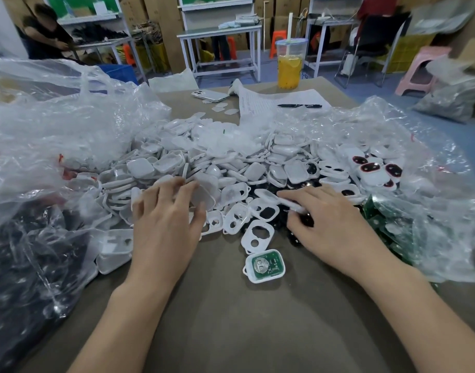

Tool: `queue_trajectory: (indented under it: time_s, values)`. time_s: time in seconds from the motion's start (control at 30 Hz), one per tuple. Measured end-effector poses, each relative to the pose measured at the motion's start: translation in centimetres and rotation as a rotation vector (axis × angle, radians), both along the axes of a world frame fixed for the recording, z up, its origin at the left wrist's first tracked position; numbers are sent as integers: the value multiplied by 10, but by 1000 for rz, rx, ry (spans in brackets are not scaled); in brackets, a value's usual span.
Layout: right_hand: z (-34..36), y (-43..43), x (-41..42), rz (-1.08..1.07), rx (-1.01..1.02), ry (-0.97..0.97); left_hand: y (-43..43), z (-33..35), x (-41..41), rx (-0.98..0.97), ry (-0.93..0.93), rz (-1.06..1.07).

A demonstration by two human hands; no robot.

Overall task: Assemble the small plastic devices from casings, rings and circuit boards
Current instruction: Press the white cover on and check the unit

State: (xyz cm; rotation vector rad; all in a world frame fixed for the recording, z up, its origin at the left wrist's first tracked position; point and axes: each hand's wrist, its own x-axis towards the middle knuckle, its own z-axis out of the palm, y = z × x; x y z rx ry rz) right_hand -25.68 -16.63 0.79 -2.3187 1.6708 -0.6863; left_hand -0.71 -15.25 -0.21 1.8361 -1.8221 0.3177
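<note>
**While both hands are in the parts pile**

The left hand (166,219) lies spread and loose on the white casings (204,157). The right hand (330,224) pinches a white ring (290,203). One casing with a green board (264,265) sits alone mid-tabletop (231,332), just beside the heap.

No legible text. Printed lines on the paper sheet (284,99) on the bench (231,319) too blurred to read; likewise white marks on the pen (298,105) and circuit board (267,265).
</note>
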Motion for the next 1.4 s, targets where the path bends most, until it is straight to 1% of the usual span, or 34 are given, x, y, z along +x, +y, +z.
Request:
queue_trajectory:
  time_s: [0.07, 0.27, 0.43, 0.53, 0.6, 0.67, 0.7, 0.73, 0.8, 0.87, 0.93, 1.03, 1.1, 1.2, 1.4]
  values:
    - [1, 2, 4, -9, 36, 42, -2, 2, 0, 13, -24, 7]
    - [2, 1, 2, -2, 27, 38, -4, 2, -1, 12, -56, -20]
    - [3, 1, 2, 10, -22, -17, -7, 2, 0, 1, -53, -47]
    - [0, -1, 2, 16, -116, -90, -8, 1, 0, -79, -50, -64]
    - [-1, 0, 2, 30, -121, -213, -7, 3, 1, -241, -27, -113]
    - [0, 2, 4, 71, -68, -400, -1, 8, -3, -409, 75, -201]
    - [2, 4, 6, 104, -39, -504, 3, 11, -8, -439, 170, -262]
    - [4, 6, 8, 144, -7, -604, 8, 15, -15, -426, 289, -337]
    - [9, 11, 15, 246, 79, -771, 16, 18, -32, -305, 518, -467]
    - [12, 15, 21, 328, 163, -879, 23, 20, -46, -160, 679, -496]
    - [13, 16, 25, 339, 225, -974, 26, 20, -54, -48, 868, -501]
    - [15, 13, 27, 300, 315, -1098, 28, 25, -56, 9, 1168, -532]
    - [16, 12, 26, 294, 369, -1150, 28, 27, -55, 32, 1251, -540]
    - [17, 12, 26, 295, 431, -1222, 26, 28, -53, 107, 1319, -587]
    - [16, 12, 26, 296, 507, -1356, 24, 26, -49, 230, 1517, -620]
